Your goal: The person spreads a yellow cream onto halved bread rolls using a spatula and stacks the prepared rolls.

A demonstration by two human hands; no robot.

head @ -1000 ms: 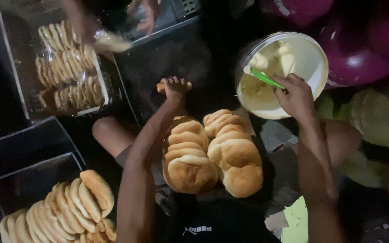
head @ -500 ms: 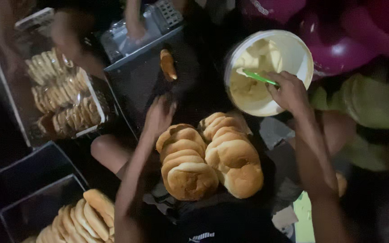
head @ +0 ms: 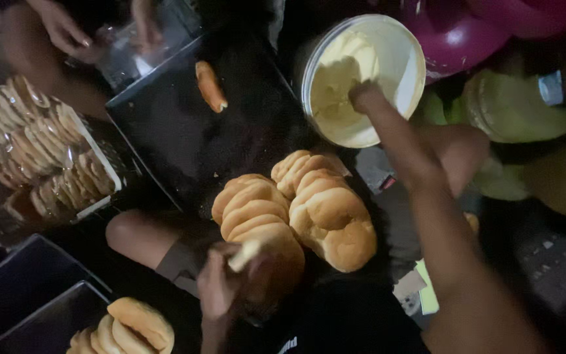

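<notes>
My right hand (head: 368,98) is dipping into the white tub (head: 409,65) of pale spread, while my left hand (head: 221,288) is gripping a bun (head: 247,254) beside the stacked buns (head: 325,210).

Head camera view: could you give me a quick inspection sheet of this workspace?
Surface: dark tray, mostly bare, one filled bun lying on it.
Job's things: two rows of buns in the lap; white tub of pale spread.
Clutter: tray of sliced buns at left; more buns at lower left; purple bowl.
Hands: left hand holds a bun piece; right hand reaches into the tub.
Cables: nothing seen.
Surroundings: dim; another person's hands at top left.
</notes>
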